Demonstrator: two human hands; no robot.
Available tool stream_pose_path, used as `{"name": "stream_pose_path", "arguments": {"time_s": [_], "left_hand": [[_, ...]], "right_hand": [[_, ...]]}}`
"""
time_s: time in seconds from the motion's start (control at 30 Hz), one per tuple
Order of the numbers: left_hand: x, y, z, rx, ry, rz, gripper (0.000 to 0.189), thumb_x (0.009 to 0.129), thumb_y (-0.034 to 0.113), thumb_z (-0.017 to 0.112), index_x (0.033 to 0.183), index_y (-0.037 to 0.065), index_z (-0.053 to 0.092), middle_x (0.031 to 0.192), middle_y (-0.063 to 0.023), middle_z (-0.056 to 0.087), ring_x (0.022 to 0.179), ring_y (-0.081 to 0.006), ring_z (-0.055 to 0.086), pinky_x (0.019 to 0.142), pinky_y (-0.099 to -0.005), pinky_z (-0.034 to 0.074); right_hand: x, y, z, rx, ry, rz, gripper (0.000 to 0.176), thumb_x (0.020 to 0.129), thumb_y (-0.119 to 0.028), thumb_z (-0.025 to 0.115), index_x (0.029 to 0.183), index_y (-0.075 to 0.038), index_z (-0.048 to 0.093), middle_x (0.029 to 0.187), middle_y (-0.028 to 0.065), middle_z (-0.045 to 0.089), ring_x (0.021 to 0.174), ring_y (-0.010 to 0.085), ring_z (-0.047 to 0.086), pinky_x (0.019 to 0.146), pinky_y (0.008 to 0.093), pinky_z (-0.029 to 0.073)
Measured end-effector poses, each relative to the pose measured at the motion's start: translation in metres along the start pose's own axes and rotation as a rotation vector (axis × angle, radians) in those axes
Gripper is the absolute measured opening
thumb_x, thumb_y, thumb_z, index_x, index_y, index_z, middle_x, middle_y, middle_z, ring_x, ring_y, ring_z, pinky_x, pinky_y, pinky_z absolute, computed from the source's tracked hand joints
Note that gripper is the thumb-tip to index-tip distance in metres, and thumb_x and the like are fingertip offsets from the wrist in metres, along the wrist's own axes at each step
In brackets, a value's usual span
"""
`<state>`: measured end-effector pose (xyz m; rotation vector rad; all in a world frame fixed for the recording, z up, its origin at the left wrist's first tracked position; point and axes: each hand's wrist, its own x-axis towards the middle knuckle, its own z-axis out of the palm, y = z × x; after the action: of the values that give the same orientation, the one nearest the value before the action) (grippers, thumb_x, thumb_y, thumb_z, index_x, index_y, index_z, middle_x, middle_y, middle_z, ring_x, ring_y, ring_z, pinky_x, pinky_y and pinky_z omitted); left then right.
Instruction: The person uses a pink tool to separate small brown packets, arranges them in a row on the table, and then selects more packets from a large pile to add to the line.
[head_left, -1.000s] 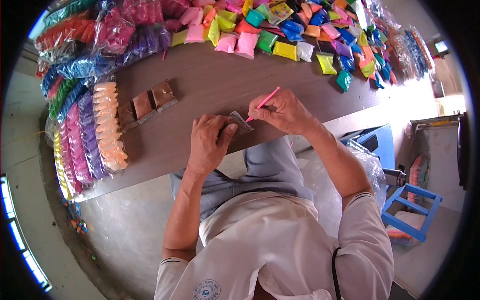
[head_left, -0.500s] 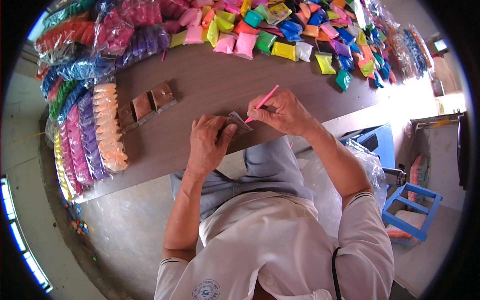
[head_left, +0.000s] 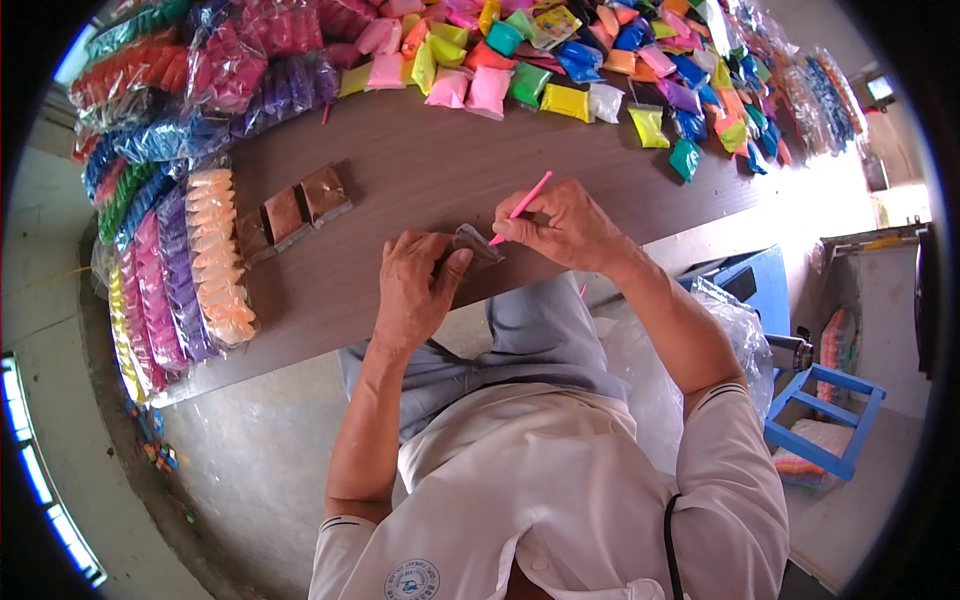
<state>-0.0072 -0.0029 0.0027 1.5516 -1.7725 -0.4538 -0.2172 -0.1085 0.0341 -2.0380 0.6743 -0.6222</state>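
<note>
My right hand (head_left: 563, 228) is closed on a thin pink plastic stick (head_left: 530, 195), its pointed tip slanting down to the left. That tip touches or hovers just over a small brown packet (head_left: 480, 243) near the table's front edge. With its fingers curled, my left hand (head_left: 418, 278) grips the packet's left side and hides part of it. Farther left on the table lies a joined strip of brown packets (head_left: 287, 213) in clear wrapping.
The brown table (head_left: 400, 150) carries a heap of small coloured packets (head_left: 570, 100) along its far side. Rows of wrapped packet strips (head_left: 180, 265) line the left end. To the right stand a blue stool (head_left: 815, 420) and a clear plastic bag (head_left: 645, 375).
The upper end of the pink stick has tilted slightly to the left in my right hand. My left hand and the brown packet stay nearly in place.
</note>
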Motion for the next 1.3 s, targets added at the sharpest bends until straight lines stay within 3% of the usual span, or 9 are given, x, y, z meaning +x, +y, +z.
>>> {"name": "stream_pose_path", "arguments": {"time_s": [0.3,0.4,0.47,0.67,0.8,0.87,1.07,1.17,1.3], "left_hand": [[-0.001,0.0,-0.001,0.005,-0.02,-0.022,0.02,0.093,0.026,0.068,0.094,0.006,0.07,0.089,-0.0076,0.069,0.089,-0.0269,0.058,0.082,-0.0393,0.041],[-0.001,-0.001,0.0,0.01,-0.018,-0.014,0.019,0.092,0.025,0.068,0.094,0.006,0.07,0.089,-0.0074,0.07,0.089,-0.0269,0.058,0.082,-0.0397,0.041],[-0.001,-0.002,0.001,0.009,-0.013,-0.013,0.019,0.092,0.024,0.068,0.094,0.005,0.07,0.089,-0.0079,0.07,0.09,-0.0272,0.059,0.083,-0.0398,0.042],[-0.001,-0.003,0.002,0.011,-0.015,0.013,0.021,0.091,0.024,0.069,0.095,0.004,0.071,0.09,-0.0091,0.07,0.092,-0.0279,0.06,0.084,-0.0396,0.042],[0.0,-0.002,0.0,0.004,-0.028,-0.019,0.02,0.091,0.024,0.069,0.094,0.004,0.07,0.09,-0.0088,0.07,0.091,-0.0278,0.059,0.084,-0.0396,0.042],[-0.001,-0.002,-0.001,0.013,-0.038,-0.02,0.019,0.092,0.023,0.068,0.093,0.005,0.069,0.091,-0.0085,0.07,0.091,-0.0279,0.059,0.084,-0.0396,0.042],[-0.001,-0.002,0.0,0.007,-0.032,-0.007,0.019,0.092,0.023,0.068,0.093,0.005,0.069,0.09,-0.009,0.069,0.092,-0.0284,0.059,0.084,-0.0401,0.042],[-0.002,-0.004,0.001,-0.005,-0.005,0.009,0.02,0.092,0.024,0.068,0.095,0.004,0.07,0.09,-0.0098,0.069,0.092,-0.0287,0.059,0.085,-0.0404,0.042],[-0.001,-0.002,-0.001,-0.007,-0.026,-0.022,0.022,0.093,0.025,0.067,0.096,0.003,0.07,0.091,-0.0104,0.069,0.092,-0.0288,0.059,0.086,-0.0404,0.042]], "right_hand": [[0.007,0.004,0.004,0.034,-0.022,-0.07,0.023,0.095,-0.022,0.069,0.092,0.001,0.069,0.077,0.0056,0.068,0.07,0.0112,0.061,0.066,0.0292,0.05],[0.015,0.0,-0.004,-0.018,-0.169,-0.011,0.019,0.092,-0.019,0.07,0.092,0.0,0.069,0.078,0.0097,0.068,0.072,0.0156,0.064,0.07,0.0311,0.05],[0.016,0.003,-0.004,0.092,-0.3,0.099,0.021,0.092,-0.02,0.07,0.093,0.0,0.07,0.079,0.0089,0.07,0.075,0.0143,0.065,0.072,0.0306,0.05],[0.017,0.006,-0.009,0.196,-0.435,0.178,0.024,0.092,-0.023,0.071,0.095,0.001,0.072,0.078,0.0048,0.071,0.075,0.0107,0.063,0.072,0.0287,0.05],[0.018,0.009,-0.005,0.31,-0.413,0.204,0.023,0.093,-0.023,0.07,0.093,0.001,0.071,0.079,0.0039,0.071,0.075,0.0096,0.062,0.073,0.0274,0.05],[0.014,0.013,0.0,0.419,-0.284,0.218,0.024,0.094,-0.022,0.069,0.092,0.001,0.07,0.079,0.0033,0.07,0.076,0.0098,0.062,0.073,0.0268,0.051],[0.01,0.01,0.0,0.264,-0.346,0.091,0.024,0.095,-0.022,0.068,0.091,0.001,0.069,0.075,0.0022,0.065,0.074,0.0095,0.059,0.074,0.0269,0.05],[0.01,0.01,-0.001,0.245,-0.424,0.187,0.031,0.095,-0.03,0.069,0.092,0.001,0.069,0.079,0.0029,0.069,0.077,0.0099,0.061,0.075,0.0272,0.05],[0.012,0.007,-0.001,0.256,-0.368,0.194,0.026,0.095,-0.025,0.068,0.092,0.0,0.071,0.076,0.0049,0.068,0.075,0.0111,0.062,0.074,0.0278,0.05]]}}
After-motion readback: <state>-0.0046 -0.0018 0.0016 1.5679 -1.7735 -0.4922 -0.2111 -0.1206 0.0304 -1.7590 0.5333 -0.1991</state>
